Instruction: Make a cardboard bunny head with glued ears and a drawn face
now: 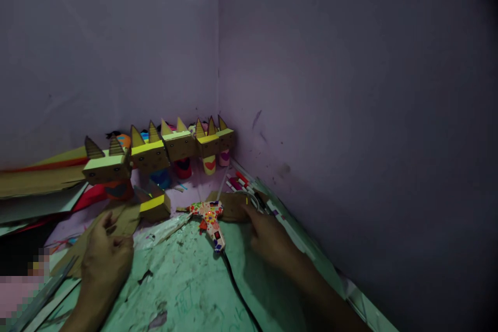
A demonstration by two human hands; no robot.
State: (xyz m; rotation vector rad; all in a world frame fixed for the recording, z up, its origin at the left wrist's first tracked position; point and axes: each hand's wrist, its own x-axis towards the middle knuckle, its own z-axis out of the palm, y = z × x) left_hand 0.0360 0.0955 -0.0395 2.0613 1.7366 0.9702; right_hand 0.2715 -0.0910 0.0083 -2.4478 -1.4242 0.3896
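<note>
At the left, my left hand [105,251] is over a flat cardboard sheet [126,217], its thumb and forefinger apart and nothing visible between them. My right hand [272,238] is at the right end of a brown cardboard piece [231,208], fingers closed together. A tiny yellow strip [246,201] shows by its fingertips; whether the fingers hold it or the cardboard is unclear. Between both hands lies a flower-patterned glue gun [212,220] with a black cord [237,288]. Just beyond my left hand sits a small cardboard box head with a yellow top [155,207].
Several cardboard cat heads [148,154] on coloured cups with hearts [210,165] line the back by the wall corner. Stacked cardboard and paper sheets [42,180] lie left. Markers [241,180] lie along the right wall. Scraps dot the green tabletop [187,280].
</note>
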